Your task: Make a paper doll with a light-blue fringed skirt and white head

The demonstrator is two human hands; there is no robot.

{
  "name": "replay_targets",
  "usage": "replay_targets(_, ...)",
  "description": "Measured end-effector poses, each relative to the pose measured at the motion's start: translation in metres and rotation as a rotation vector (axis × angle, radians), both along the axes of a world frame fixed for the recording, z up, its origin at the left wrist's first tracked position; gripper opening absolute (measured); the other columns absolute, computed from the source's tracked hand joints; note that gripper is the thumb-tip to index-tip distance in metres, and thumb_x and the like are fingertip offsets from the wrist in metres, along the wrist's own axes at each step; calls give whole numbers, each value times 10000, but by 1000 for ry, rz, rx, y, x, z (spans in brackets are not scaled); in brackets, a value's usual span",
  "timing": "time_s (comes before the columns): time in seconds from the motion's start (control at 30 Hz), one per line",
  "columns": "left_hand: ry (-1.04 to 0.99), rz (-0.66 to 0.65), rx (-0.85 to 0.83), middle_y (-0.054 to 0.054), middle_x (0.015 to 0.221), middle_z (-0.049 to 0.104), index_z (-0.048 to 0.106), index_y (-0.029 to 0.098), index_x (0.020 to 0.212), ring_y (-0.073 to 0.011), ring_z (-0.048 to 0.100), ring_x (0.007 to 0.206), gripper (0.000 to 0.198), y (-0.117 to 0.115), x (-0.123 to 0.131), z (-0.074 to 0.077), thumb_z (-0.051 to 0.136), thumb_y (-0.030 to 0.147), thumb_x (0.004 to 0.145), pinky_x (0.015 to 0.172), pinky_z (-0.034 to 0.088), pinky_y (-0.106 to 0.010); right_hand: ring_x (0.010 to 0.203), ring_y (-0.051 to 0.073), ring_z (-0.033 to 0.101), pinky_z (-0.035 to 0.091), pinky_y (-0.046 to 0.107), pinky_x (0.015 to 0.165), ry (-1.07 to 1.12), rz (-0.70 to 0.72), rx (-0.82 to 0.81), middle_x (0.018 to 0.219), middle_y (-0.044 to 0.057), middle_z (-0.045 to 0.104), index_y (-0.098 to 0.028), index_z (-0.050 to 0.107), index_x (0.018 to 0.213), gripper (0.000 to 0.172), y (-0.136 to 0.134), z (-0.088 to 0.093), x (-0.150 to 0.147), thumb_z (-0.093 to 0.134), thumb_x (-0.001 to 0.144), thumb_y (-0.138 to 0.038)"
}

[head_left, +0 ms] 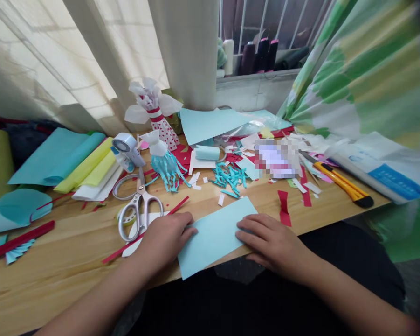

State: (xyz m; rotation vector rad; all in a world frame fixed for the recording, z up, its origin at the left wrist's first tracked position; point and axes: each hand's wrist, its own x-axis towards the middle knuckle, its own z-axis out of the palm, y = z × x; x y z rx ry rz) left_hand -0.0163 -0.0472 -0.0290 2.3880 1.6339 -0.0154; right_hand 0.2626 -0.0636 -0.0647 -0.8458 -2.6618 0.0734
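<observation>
A light blue rectangular sheet of paper (215,235) lies at the front edge of the wooden table (66,270), its near corner hanging over the edge. My left hand (166,240) rests curled on the sheet's left edge, fingers closed and pressing it down. Flat on the sheet's right edge lies my right hand (271,240), fingers stretched out and together. White-handled scissors (138,205) lie just beyond my left hand.
Paper scraps cover the table: red strips (284,207), blue shreds (229,177), coloured sheets (61,158) at left. A paper doll (157,114), a tape dispenser (127,149) and a fringed blue figure (166,165) stand at the back. A yellow box cutter (342,183) lies at right.
</observation>
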Motion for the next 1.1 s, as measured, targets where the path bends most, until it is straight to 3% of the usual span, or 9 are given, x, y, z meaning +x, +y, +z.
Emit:
replay_targets(0.07,-22,-24,214,-94,935,636,588,190,910,-248,583,844,151,-11,3,-2,520,305,841,712,436,-363,975,264,558,478,421,825,39,-22,22,1059,114,659,-152,619,1055,261,-3,-6,0,561,856,-312)
replay_targets(0.13,-137,-135,425,-121,1003,603,574,165,969,-257,550,921,172,-27,7,-7,540,266,833,791,440,-406,936,252,565,486,401,795,92,-51,33,1015,100,672,-157,631,1018,240,-6,-10,0,570,854,-322)
replay_targets(0.2,-253,-353,436,-101,988,604,567,174,991,-241,547,900,203,-43,13,-14,582,271,813,766,465,-386,919,243,567,487,389,782,143,-68,32,994,88,676,-170,639,995,227,-7,-11,0,582,848,-334)
replay_targets(0.27,-273,-411,385,-94,980,613,568,167,977,-246,546,895,206,-56,19,-21,610,246,792,750,484,-387,900,235,568,487,382,765,179,-77,35,975,82,677,-181,646,973,213,-8,-10,0,588,844,-340)
replay_targets(0.4,-338,-363,403,-70,905,629,571,156,888,-212,545,849,106,-63,25,-32,548,86,811,711,488,-343,872,230,567,478,380,749,204,-84,91,931,89,676,-172,655,942,150,-13,-11,-3,593,842,-266)
replay_targets(0.57,-446,-330,387,-56,828,626,542,149,804,-176,537,798,108,-60,23,-31,534,42,815,681,471,-302,857,214,560,462,349,728,265,-74,97,899,80,674,-172,659,907,114,-20,-14,-6,573,836,-150)
replay_targets(0.73,-472,-266,312,-65,830,606,541,152,811,-170,520,778,101,-60,22,-26,512,56,827,670,448,-302,822,185,550,439,325,720,332,-111,-86,870,69,655,-181,650,819,126,-15,-10,-6,532,862,-171)
replay_targets(0.93,-430,-172,207,-64,844,573,533,160,775,-174,490,789,119,-58,19,-27,467,119,866,714,417,-329,808,189,520,410,336,732,196,-263,-309,851,55,603,-184,601,738,147,-6,-1,-7,544,863,-236)
replay_targets(1.1,-370,-73,100,-61,849,540,511,166,740,-187,461,798,158,-55,20,-22,441,175,881,720,397,-348,825,197,508,404,342,747,153,-318,-399,842,49,576,-179,567,706,139,-3,3,-9,582,834,-232)
